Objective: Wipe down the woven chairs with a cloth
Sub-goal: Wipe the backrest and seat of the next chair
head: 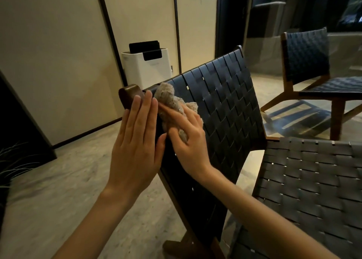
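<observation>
The near woven chair has a black strap backrest in a dark wooden frame, with its woven seat at the lower right. A fluffy beige cloth lies bunched on the upper left of the backrest. My right hand presses the cloth against the straps, fingers spread over it and partly curled into it. My left hand lies flat with straight fingers against the frame's left post, just below its rounded top end.
A second woven chair stands at the back right by a dark glass wall. A white appliance with a black top stands against the pale wall panels behind the backrest. Plant leaves reach in at the left edge.
</observation>
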Tool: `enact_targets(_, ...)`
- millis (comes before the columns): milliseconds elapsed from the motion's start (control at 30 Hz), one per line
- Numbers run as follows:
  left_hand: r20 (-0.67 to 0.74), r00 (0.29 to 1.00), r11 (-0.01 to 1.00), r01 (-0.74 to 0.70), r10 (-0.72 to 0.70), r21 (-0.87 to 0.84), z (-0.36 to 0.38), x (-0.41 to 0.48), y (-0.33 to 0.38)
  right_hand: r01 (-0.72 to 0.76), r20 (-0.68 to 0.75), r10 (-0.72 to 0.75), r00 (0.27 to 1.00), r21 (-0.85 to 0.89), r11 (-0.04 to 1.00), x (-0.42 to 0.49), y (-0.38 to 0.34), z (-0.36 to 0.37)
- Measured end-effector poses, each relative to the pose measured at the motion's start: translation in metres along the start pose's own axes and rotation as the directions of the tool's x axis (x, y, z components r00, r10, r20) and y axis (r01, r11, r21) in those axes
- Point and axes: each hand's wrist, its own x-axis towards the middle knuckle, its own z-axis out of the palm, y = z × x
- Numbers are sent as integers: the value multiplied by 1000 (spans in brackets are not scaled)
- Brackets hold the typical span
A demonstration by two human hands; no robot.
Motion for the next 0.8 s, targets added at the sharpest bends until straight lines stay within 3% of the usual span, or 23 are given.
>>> enact_targets(133,16,992,990,-129,128,55,8,-1,-1,59,-1,-59,998,-96,994,12,40,-11)
enact_targets(267,46,939,932,-343,340,116,17,6,-1,-192,-138,165,977,-212,958,51,105,-24)
enact_targets(433,50,921,914,-391,387,114,21,10,-6,-572,-341,487,804,-221,790,97,170,-55)
enact_targets(533,52,923,917,-386,382,98,21,10,-6,-665,-368,578,729,-180,725,103,175,-60)
enact_targets(600,47,924,920,-382,379,91,20,10,-5,-645,-362,559,747,-188,741,96,165,-55)
enact_targets(800,25,927,925,-375,374,62,20,8,-6,-404,-227,360,905,-188,895,13,88,-28)
